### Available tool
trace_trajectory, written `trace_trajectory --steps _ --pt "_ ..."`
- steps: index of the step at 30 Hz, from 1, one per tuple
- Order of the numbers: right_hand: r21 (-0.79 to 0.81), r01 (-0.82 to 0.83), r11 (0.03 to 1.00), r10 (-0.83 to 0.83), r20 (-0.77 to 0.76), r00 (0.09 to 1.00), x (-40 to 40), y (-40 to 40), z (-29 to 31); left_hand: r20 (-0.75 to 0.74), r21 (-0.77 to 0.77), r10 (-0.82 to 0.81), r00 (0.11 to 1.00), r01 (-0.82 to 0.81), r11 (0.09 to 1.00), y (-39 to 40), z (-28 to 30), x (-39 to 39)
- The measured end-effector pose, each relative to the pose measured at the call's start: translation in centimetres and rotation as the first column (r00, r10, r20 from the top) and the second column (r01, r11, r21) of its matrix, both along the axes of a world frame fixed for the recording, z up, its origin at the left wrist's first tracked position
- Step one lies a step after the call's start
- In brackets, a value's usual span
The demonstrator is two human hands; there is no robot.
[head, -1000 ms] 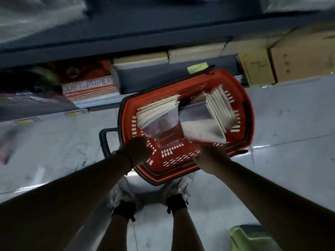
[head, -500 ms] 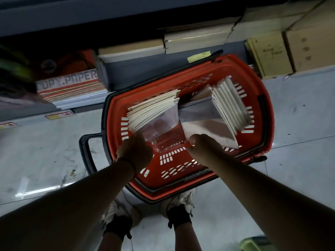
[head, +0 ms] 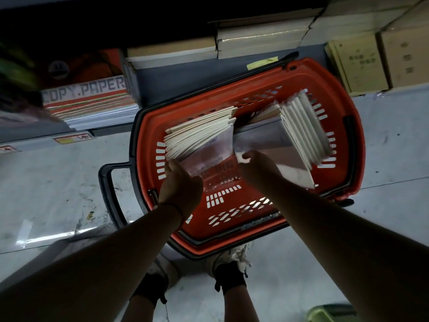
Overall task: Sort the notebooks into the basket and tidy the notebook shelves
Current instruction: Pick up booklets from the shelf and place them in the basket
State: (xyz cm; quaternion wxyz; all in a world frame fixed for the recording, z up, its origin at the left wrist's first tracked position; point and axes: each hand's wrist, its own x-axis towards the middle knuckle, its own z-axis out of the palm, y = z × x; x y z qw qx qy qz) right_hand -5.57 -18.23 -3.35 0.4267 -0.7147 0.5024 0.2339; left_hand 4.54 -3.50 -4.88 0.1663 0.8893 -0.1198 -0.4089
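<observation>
Grey tiled floor [head: 58, 173], dim light; low shelf [head: 176, 73] along the far side.

Basket [head: 352, 145]: red plastic, slotted walls, black handle, standing on the floor just in front of the shelf, with the person's shoes just behind its near rim.

Left bundle of notebooks [head: 199, 133]: cream covers, clear wrapping, inside the basket on its left side, tilted. Left hand [head: 180, 182] grips its near lower corner, fingers curled round the wrap.

Right bundle of notebooks [head: 301, 129]: same kind, inside the basket on its right side, leaning outward. Right hand [head: 253, 163] pinches its near edge at the wrapping.

Copy paper reams [head: 86, 98]: stacked on the shelf, left of the basket.

Cardboard boxes [head: 357, 63]: right of the basket, against the shelf.

Further wrapped stacks [head: 257, 40]: on the shelf, behind the basket.

Step in hand, by judgement: seating both bundles in the basket. Next move likely calls for lowering them to the bottom, squaring them side by side, then letting go and returning to the shelf stacks.
</observation>
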Motion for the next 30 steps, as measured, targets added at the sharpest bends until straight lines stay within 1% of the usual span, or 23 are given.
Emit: trace_trajectory --steps 2,5,6,8,10,12,13,14,16,17,19,21,24,27,29,30 --pt "-0.031 0.044 0.999 -0.043 0.046 0.998 0.7 -0.2 -0.8 -0.083 -0.089 0.205 0.975 -0.212 0.973 -0.1 0.0 -0.4" --pt "-0.032 0.085 0.996 -0.082 0.100 0.992 1.9 -0.4 -1.6 -0.163 -0.171 0.437 0.884 -0.462 0.870 -0.2 -0.3 -0.4" --pt "-0.019 0.106 0.994 -0.103 0.120 0.987 2.3 -0.5 -1.8 -0.185 -0.191 0.478 0.859 -0.508 0.840 -0.3 -0.7 -0.3" --pt "0.017 0.154 0.988 -0.155 0.164 0.974 3.1 -0.9 -2.0 -0.194 -0.191 0.493 0.848 -0.525 0.829 0.0 -1.9 -0.3" --pt "0.046 0.169 0.984 -0.175 0.198 0.964 3.6 -1.3 -2.4 -0.190 -0.148 0.407 0.893 -0.436 0.888 0.2 -3.4 -0.3" --pt "0.056 0.156 0.986 -0.164 0.189 0.968 3.9 -1.3 -2.9 -0.205 -0.083 0.246 0.947 -0.267 0.960 0.4 -4.7 -0.3" --pt "0.063 0.160 0.985 -0.168 0.173 0.970 3.7 -1.1 -3.4 -0.209 -0.074 0.171 0.963 -0.190 0.979 0.5 -4.9 -0.4" --pt "0.072 0.161 0.984 -0.171 0.163 0.972 3.4 -0.9 -3.8 -0.185 -0.075 0.095 0.978 -0.111 0.991 0.5 -5.0 -0.4" --pt "0.073 0.140 0.987 -0.150 0.167 0.974 2.5 -0.3 -4.4 -0.068 -0.067 -0.047 0.997 0.043 0.997 0.7 -4.6 -0.5" --pt "0.070 0.147 0.987 -0.157 0.166 0.974 1.9 0.1 -4.7 -0.019 -0.062 -0.090 0.996 0.089 0.994 0.8 -4.2 -0.6" --pt "0.077 0.204 0.976 -0.214 0.142 0.966 0.5 0.4 -4.4 0.013 -0.087 -0.128 0.992 0.129 0.988 1.1 -3.2 -0.9" --pt "0.053 0.222 0.974 -0.227 0.118 0.967 -0.8 0.3 -3.4 -0.004 -0.117 -0.175 0.985 0.174 0.978 1.5 -1.4 -0.9" --pt "0.050 0.228 0.972 -0.232 0.131 0.964 -2.4 -0.5 -1.2 -0.038 -0.194 -0.230 0.972 0.219 0.956 2.5 2.5 -0.7" --pt "0.159 0.145 0.977 -0.172 0.170 0.970 -3.0 -1.8 2.3 -0.035 -0.245 -0.277 0.960 0.260 0.934 3.3 7.3 1.0" --pt "0.237 0.058 0.970 -0.108 0.203 0.973 -3.1 -2.5 5.1 -0.033 -0.230 -0.336 0.941 0.320 0.919 3.6 10.5 2.3" --pt "0.279 0.038 0.960 -0.106 0.235 0.966 -3.2 -2.6 6.6 -0.032 -0.223 -0.346 0.938 0.331 0.917 3.7 12.2 2.9"
